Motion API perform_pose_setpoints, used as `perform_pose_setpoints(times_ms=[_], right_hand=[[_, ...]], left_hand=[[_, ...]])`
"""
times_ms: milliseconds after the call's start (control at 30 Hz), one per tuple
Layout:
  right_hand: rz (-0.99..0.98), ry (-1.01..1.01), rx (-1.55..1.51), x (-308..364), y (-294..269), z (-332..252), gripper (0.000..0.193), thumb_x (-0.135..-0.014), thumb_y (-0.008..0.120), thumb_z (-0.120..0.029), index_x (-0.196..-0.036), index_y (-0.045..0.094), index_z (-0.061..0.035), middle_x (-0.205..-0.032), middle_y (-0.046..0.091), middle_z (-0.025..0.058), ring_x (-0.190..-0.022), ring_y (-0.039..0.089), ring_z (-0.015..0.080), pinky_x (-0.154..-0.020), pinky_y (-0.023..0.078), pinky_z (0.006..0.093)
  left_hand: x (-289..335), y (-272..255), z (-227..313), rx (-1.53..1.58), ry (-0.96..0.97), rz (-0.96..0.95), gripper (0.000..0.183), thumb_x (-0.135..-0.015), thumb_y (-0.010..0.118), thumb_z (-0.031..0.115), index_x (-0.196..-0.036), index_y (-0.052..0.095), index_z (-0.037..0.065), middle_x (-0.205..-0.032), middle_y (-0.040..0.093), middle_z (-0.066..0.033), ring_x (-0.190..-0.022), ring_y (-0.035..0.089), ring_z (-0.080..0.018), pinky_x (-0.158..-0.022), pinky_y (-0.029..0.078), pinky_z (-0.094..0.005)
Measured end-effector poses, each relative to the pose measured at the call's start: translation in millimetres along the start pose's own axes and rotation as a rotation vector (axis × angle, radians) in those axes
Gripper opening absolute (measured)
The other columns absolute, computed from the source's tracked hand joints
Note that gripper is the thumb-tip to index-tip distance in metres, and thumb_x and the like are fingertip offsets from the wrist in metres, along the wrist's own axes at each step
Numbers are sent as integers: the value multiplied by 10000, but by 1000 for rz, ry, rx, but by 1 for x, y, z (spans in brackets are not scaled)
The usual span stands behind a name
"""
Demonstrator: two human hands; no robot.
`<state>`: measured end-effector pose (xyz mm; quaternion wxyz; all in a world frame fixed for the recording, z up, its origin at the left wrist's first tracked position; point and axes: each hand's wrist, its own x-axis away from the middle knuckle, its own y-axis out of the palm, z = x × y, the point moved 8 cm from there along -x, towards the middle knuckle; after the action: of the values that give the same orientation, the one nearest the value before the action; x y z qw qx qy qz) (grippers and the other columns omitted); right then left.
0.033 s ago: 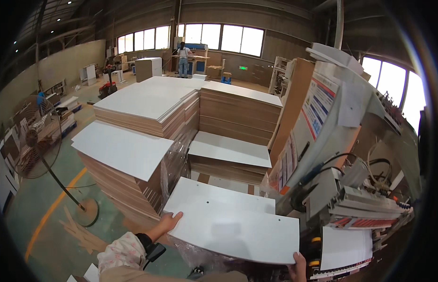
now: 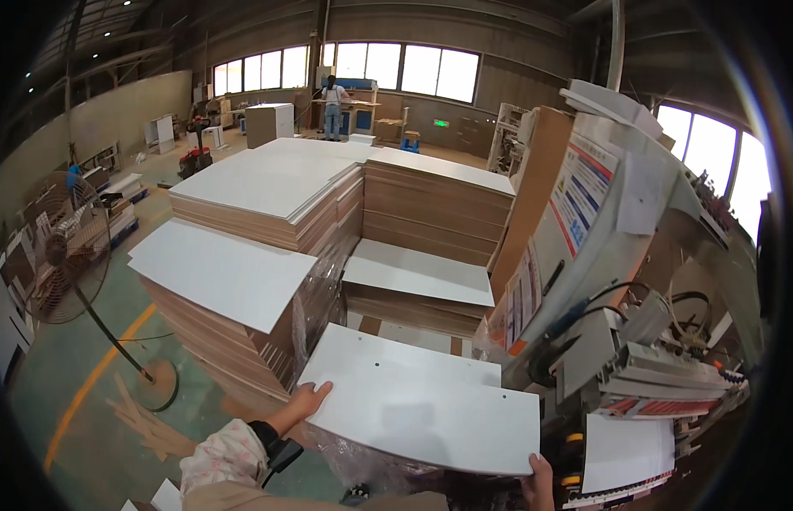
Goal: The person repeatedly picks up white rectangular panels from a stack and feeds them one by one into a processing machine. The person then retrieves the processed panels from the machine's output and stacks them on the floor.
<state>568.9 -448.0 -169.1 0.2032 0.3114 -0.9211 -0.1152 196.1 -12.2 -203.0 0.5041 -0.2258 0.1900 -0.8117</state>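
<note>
Across the lower middle of the frame, here's my white panel (image 2: 456,426), broad face up, one hand on each end. My left hand (image 2: 307,400) is clamped on its left edge, thumb over the top, fingers hidden underneath; my right hand (image 2: 540,484) grips the near right corner, low in the frame. To do this well, I'd say, it's matched pressure at both ends, the face level, and no twisting, because the two grips sit at different heights on the board. Watch that clear film (image 2: 362,451) bunched below the near edge, it could snag! And mind the machine (image 2: 643,370) over at right; a swung corner could chip there.

So where's the board? Directly right of my left hand, touching it, and reaching down-right to my right hand, touching that too. Most of its face lies between the two, with small dark holes (image 2: 377,364) toward the far side. Its far edge steps at the right; one board or two overlapped, I can't tell. Up and left, just beside, stands the tall panel stack (image 2: 222,268).
</note>
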Motion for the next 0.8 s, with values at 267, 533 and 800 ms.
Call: perform_pose_setpoints(times_ms=[267,533,800], right_hand=[[7,86,264,-111,39,31,363,-898,505,-181,-1172,467,54,-1039,581,110,-943,568,201,-826,446,348],[-37,56,477,-109,75,45,389,-923,477,-225,-1228,457,14,-1154,526,99,-1004,492,208,-839,409,339],[-123,-94,712,-128,65,47,536,-925,468,-300,-1317,339,42,-1254,459,163,-1038,490,244,-868,402,351]], left_hand=[[-67,-31,25,-400,-42,-7,697,-828,480,555,-995,568,-117,-1031,561,-324,-973,572,-400,-825,457,-442],[-74,-22,-16,-429,-113,239,642,-801,527,528,-1024,556,-73,-932,608,-267,-883,599,-412,-775,480,-471],[-51,-33,-5,-382,-94,386,584,-789,557,454,-1073,519,-55,-948,604,-244,-903,589,-386,-784,471,-462]])
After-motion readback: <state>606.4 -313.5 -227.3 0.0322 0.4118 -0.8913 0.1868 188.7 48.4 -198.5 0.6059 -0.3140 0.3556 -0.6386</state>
